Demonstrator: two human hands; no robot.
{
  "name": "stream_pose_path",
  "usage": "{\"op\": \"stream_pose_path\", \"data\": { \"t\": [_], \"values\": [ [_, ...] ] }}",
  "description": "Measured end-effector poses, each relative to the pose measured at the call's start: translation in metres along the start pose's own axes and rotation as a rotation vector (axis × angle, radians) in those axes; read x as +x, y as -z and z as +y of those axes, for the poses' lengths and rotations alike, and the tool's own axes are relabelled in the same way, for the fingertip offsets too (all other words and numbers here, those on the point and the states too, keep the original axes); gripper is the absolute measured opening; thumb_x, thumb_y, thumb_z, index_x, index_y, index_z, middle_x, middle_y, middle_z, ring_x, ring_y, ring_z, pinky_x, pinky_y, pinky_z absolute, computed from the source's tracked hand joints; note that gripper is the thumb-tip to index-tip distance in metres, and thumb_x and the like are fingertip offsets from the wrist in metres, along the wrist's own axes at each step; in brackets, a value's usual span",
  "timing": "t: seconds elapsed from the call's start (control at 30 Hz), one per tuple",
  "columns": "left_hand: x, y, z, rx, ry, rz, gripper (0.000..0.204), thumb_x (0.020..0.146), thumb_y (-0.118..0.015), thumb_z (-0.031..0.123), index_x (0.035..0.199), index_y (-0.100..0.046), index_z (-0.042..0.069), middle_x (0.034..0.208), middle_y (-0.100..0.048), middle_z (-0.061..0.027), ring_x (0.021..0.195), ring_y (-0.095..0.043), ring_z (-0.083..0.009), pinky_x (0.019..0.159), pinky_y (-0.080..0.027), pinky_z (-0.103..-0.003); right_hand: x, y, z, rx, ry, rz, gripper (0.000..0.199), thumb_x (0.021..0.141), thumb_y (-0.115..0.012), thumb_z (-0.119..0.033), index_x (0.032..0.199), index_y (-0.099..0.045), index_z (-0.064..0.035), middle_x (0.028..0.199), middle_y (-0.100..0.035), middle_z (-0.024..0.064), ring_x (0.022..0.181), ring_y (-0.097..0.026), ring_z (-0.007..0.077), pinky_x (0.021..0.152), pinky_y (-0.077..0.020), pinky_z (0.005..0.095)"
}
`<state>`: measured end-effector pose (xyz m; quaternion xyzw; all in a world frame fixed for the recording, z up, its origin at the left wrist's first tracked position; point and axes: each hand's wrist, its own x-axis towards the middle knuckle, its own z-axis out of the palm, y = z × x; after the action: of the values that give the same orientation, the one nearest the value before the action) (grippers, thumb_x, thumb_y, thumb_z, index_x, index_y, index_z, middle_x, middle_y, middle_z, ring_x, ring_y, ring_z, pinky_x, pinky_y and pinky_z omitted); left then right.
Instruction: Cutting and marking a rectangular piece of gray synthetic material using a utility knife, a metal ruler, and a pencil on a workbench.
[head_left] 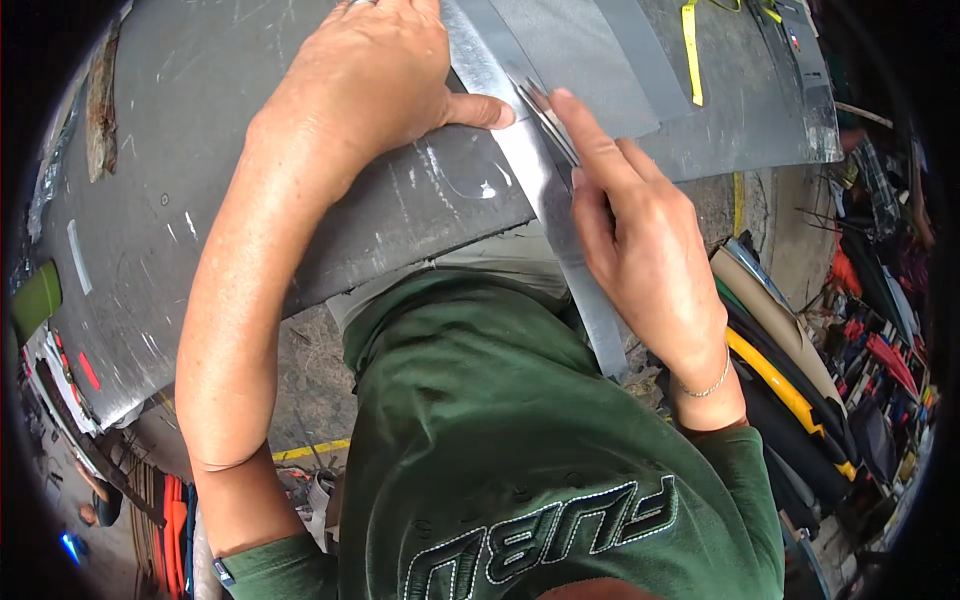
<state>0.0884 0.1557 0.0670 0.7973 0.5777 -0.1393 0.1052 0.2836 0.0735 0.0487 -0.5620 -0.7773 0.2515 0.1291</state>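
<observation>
A long metal ruler (530,160) lies slantwise across the dark worktable (390,205), its near end jutting past the table edge toward me. My left hand (370,75) leans on it from the left, thumb stretched out on the metal; its fingertips run partly out of view at the top. In my right hand (645,220) is a slim silver utility knife (543,112), the forefinger laid along it, held close against the ruler's right edge. Grey sheet material (575,55) is spread beside the ruler, and a strip of it hangs over the edge. The knife's tip is hard to make out.
A yellow strap (692,55) rests at the far right of the table. Rolls of material, one yellow (770,375) and one beige (765,300), lean at the right among piled fabrics. A green roll (37,300) sits at the left edge. Orange material (173,530) stands lower left.
</observation>
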Motion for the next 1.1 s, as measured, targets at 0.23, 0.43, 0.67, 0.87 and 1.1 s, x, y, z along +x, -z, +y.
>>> {"op": "stream_pose_path", "data": {
  "t": [0.23, 0.43, 0.67, 0.87, 1.1],
  "values": [
    [-0.001, 0.002, 0.005, 0.013, 0.042, -0.032, 0.113, 0.081, -0.078, 0.06, 0.141, -0.037, -0.026, 0.147, -0.043, -0.0407, 0.143, -0.043, -0.0455, 0.121, -0.036, -0.04, -0.024, 0.012, 0.001, 0.022, -0.044, -0.079, 0.061, 0.095, -0.06, 0.003, 0.153, -0.05, -0.0137, 0.092, -0.061, 0.0187, 0.075, -0.061, 0.0375, 0.073, -0.0531, 0.0453],
    [-0.001, 0.003, 0.007, 0.018, 0.071, -0.043, 0.114, 0.081, -0.078, 0.061, 0.142, -0.037, -0.026, 0.147, -0.042, -0.0411, 0.141, -0.045, -0.0462, 0.119, -0.038, -0.04, -0.034, 0.01, 0.004, 0.065, -0.049, -0.061, 0.06, 0.095, -0.06, 0.003, 0.152, -0.051, -0.0128, 0.092, -0.061, 0.0185, 0.077, -0.062, 0.0354, 0.075, -0.0532, 0.0427],
    [0.003, -0.008, 0.001, -0.001, 0.048, 0.016, 0.119, 0.079, -0.077, 0.066, 0.142, -0.035, -0.026, 0.149, -0.038, -0.0431, 0.141, -0.044, -0.0482, 0.119, -0.039, -0.041, -0.052, 0.013, 0.025, 0.39, -0.193, 0.207, 0.051, 0.095, -0.064, -0.004, 0.144, -0.051, -0.0042, 0.098, -0.064, 0.0161, 0.077, -0.065, 0.0269, 0.07, -0.0528, 0.0395],
    [0.003, -0.009, -0.002, 0.03, 0.077, 0.007, 0.122, 0.078, -0.077, 0.068, 0.144, -0.034, -0.024, 0.152, -0.035, -0.0423, 0.144, -0.041, -0.0479, 0.121, -0.037, -0.041, -0.102, 0.09, 0.076, 0.103, -0.179, 0.21, 0.042, 0.091, -0.059, 0.011, 0.131, -0.058, -0.0003, 0.11, -0.059, 0.0015, 0.087, -0.056, 0.0066, 0.073, -0.0479, 0.0199],
    [0.004, -0.023, -0.007, 0.044, 0.075, 0.071, 0.123, 0.076, -0.078, 0.069, 0.146, -0.034, -0.022, 0.154, -0.034, -0.0411, 0.147, -0.037, -0.0469, 0.124, -0.032, -0.042, -0.057, 0.086, 0.072, 0.273, 0.143, 0.391, 0.035, 0.088, -0.078, 0.0, 0.122, -0.07, -0.0006, 0.112, -0.074, 0.0072, 0.1, -0.07, 0.0145, 0.09, -0.0565, 0.0278]
  ]
}}
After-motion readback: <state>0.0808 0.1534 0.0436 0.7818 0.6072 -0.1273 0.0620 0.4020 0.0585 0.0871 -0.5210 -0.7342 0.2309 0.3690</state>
